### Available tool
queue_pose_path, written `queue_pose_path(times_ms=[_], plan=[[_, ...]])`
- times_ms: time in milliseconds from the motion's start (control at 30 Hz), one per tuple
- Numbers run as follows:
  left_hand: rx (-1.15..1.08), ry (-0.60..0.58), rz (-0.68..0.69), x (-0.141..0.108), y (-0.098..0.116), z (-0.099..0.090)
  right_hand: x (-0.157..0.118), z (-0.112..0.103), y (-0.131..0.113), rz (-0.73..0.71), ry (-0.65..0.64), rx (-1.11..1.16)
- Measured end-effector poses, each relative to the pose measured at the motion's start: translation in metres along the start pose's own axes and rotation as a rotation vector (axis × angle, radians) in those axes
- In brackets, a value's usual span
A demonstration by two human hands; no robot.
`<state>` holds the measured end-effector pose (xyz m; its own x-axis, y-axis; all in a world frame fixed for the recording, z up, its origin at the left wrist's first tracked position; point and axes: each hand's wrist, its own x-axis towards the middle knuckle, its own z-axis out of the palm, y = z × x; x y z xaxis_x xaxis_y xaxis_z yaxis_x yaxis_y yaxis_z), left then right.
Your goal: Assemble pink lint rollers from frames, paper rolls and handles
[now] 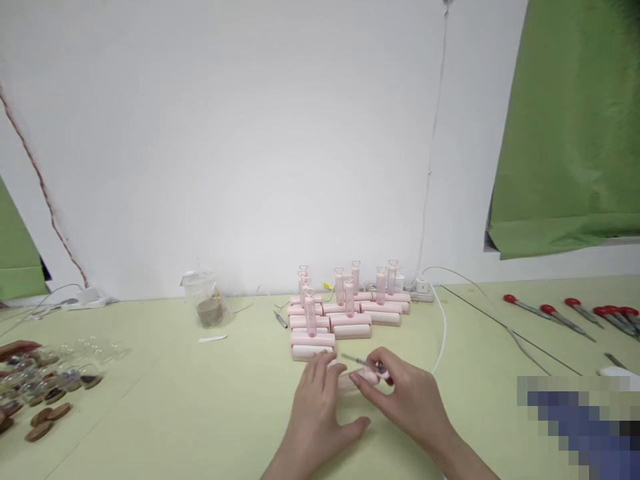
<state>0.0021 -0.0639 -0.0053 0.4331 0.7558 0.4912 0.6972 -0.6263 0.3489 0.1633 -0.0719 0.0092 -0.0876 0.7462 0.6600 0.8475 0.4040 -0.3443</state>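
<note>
Can't see much of the tube (349,385), since the left hand (316,403) covers its left end and the right hand (409,395) blocks the other. Right grip is pinching a thin tool (354,361), thumb up against the tube. Left fingers curl over, thumb stuck out, and I can't tell if that grip is closed on anything. Lower right corner's pixelated, and a co-worker's hand (20,347) gets cut off at the left edge, by some glass domes (71,378) and brown discs (60,410). Just past the hands there's a crowd of pink cases (313,340) with about 9 upright tubes (311,320). Bagged cup (210,311) farther left, red-ended tools (550,311) off right. The tube's just above the counter (200,407), see-through, pale pink, roughly sideways.
</note>
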Motion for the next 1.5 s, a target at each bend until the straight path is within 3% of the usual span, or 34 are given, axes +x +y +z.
queue_pose_path(times_ms=[133, 233, 433, 633, 700, 767, 900, 967, 1033, 1100, 1167, 1267, 1367, 1500], plan=[[-0.16, -0.181, -0.123, 0.015, 0.013, 0.01, -0.006, 0.012, -0.001, -0.111, 0.02, -0.097], [-0.077, -0.2, -0.179, 0.014, 0.007, 0.016, -0.01, 0.02, 0.0, -0.159, -0.022, -0.202], [0.216, -0.213, 0.083, -0.003, -0.013, 0.013, -0.02, 0.024, -0.003, -0.337, -0.258, -0.136], [0.18, -0.297, 0.264, -0.009, -0.011, 0.014, -0.017, 0.011, -0.006, -0.435, -0.509, 0.018], [0.048, -0.273, 0.222, -0.007, -0.011, 0.013, -0.01, 0.007, 0.001, -0.334, -0.517, 0.106], [-0.149, -0.176, 0.06, -0.001, -0.013, 0.008, 0.0, 0.001, 0.016, -0.116, -0.434, 0.13], [-0.599, 0.02, -0.256, 0.01, -0.02, -0.013, 0.021, -0.01, 0.06, 0.256, -0.374, -0.105], [-0.879, 0.008, -0.274, 0.014, -0.026, -0.022, 0.025, -0.012, 0.08, 0.352, -0.403, -0.218], [-1.149, -0.086, -0.22, 0.017, -0.031, -0.027, 0.025, -0.012, 0.095, 0.421, -0.421, -0.265], [-1.28, -0.166, -0.152, 0.017, -0.037, -0.028, 0.023, -0.011, 0.103, 0.49, -0.427, -0.298], [-1.213, -0.184, -0.106, 0.015, -0.042, -0.027, 0.022, -0.01, 0.105, 0.561, -0.422, -0.322], [-0.898, -0.168, -0.138, 0.002, -0.048, -0.029, 0.022, -0.011, 0.103, 0.641, -0.41, -0.349], [-0.632, -0.227, -0.303, -0.02, -0.047, -0.032, 0.023, -0.011, 0.101, 0.662, -0.4, -0.368], [-0.563, -0.353, -0.518, -0.042, -0.034, -0.031, 0.023, -0.017, 0.101, 0.705, -0.377, -0.393]])
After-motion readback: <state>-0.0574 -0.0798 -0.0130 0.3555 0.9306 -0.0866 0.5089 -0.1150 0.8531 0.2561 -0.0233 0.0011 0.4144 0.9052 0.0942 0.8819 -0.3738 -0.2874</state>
